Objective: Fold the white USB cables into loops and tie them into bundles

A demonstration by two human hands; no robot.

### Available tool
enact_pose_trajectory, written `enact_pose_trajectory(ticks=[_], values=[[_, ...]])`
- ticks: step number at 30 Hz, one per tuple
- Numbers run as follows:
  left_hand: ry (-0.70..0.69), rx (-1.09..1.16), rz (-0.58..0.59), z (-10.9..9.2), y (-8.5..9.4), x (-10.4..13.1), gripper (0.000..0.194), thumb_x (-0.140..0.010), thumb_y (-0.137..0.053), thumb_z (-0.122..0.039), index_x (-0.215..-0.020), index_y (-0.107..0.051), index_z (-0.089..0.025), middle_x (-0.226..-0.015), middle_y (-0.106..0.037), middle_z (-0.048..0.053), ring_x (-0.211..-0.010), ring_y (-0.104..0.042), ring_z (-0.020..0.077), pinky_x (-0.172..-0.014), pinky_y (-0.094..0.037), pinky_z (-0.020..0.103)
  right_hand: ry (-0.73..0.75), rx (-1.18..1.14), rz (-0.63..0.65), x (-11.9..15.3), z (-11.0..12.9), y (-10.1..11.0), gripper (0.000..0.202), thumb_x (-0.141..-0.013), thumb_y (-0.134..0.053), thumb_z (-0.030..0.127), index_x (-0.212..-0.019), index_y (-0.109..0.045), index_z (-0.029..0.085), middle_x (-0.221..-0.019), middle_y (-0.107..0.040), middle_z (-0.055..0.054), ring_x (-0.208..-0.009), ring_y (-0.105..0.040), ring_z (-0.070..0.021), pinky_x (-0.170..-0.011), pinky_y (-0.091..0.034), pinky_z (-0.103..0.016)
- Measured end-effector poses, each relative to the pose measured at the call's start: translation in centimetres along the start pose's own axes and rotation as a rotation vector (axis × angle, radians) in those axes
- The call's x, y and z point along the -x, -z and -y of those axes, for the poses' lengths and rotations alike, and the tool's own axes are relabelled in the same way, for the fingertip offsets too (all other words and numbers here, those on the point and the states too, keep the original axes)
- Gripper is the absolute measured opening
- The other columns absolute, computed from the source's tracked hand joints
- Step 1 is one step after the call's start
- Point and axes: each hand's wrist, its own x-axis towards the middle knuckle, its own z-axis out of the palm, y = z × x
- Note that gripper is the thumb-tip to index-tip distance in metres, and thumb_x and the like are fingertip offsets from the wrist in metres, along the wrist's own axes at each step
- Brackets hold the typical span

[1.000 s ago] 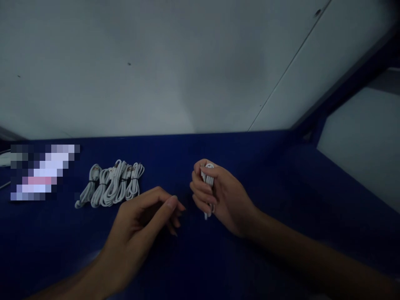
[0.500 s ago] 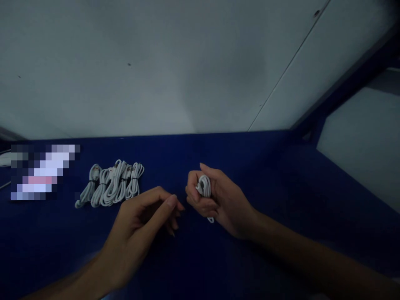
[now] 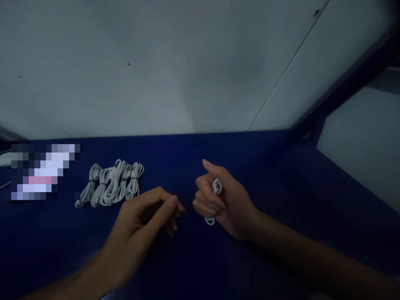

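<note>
Holding one small coiled bundle of smooth white cable [image 3: 216,186], the right hand [image 3: 229,200] has its four fingers folded closely around it, while its thumb points upward and away from the cable. The top of this coil appears between the forefinger and the palm, with a small brownish spot inside, and a white loop comes out below the lower fingers; the middle part is hidden in the grip. The left hand [image 3: 143,225] is loosely bent in a narrow curve, the thumb tip very near to the forefinger; I cannot tell if they touch, or if something small is between them. Beyond the left hand, a row of bundled pale white cables [image 3: 115,183] lies on the dark blue, flat tabletop [image 3: 175,158], side by side and partly overlapping, and thin black ties go around the waist of several. Further left there is a slanted, bright rectangular object [image 3: 43,173], blurred into squares, and beside it, at the edge of view, a white object [image 3: 5,159]. Behind the tabletop stands a plain grey wall panel [image 3: 156,83].
</note>
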Motion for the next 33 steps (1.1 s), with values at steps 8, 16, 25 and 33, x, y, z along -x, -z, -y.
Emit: enact_pose_trajectory(ticks=[8,16,25,33], values=[[-0.031,-0.013,0.006,-0.2,0.0,-0.1,0.033,-0.111,-0.063,-0.042,-0.088,-0.079,-0.025,-0.074,-0.074,-0.002,-0.069,-0.069,0.0134,-0.066,-0.054,0.023,-0.029,-0.011,0.045,-0.2,-0.3,0.2,0.05,-0.105,-0.051,0.052,-0.073,-0.068,0.017,-0.049,-0.033,0.009,-0.042,-0.017,-0.007,-0.042,-0.016,-0.023],[-0.014,-0.016,0.005,-0.1,-0.1,0.0,0.032,-0.111,-0.062,-0.044,-0.091,-0.079,-0.025,-0.073,-0.074,-0.001,-0.069,-0.07,0.0144,-0.066,-0.055,0.024,-0.095,-0.046,0.07,0.2,-0.2,-0.2,0.043,-0.104,-0.059,0.052,-0.075,-0.056,0.021,-0.049,-0.023,0.014,-0.043,-0.011,-0.0059,-0.04,-0.015,-0.02],[-0.005,-0.016,0.022,0.0,0.0,-0.2,0.031,-0.111,-0.063,-0.044,-0.091,-0.079,-0.025,-0.074,-0.075,-0.001,-0.068,-0.071,0.0143,-0.066,-0.055,0.024,-0.035,-0.039,-0.024,0.2,0.1,-0.4,0.045,-0.104,-0.067,0.047,-0.072,-0.048,0.022,-0.052,-0.026,0.013,-0.044,-0.013,-0.0056,-0.041,-0.014,-0.02],[0.046,0.023,0.141,-0.2,-0.2,0.3,0.031,-0.111,-0.061,-0.048,-0.098,-0.077,-0.025,-0.081,-0.073,0.0,-0.075,-0.069,0.0158,-0.072,-0.055,0.027,-0.094,-0.033,0.071,-0.2,-0.8,0.1,0.044,-0.109,-0.059,0.043,-0.071,-0.06,0.02,-0.051,-0.033,0.01,-0.043,-0.022,-0.0073,-0.042,-0.023,-0.022]])
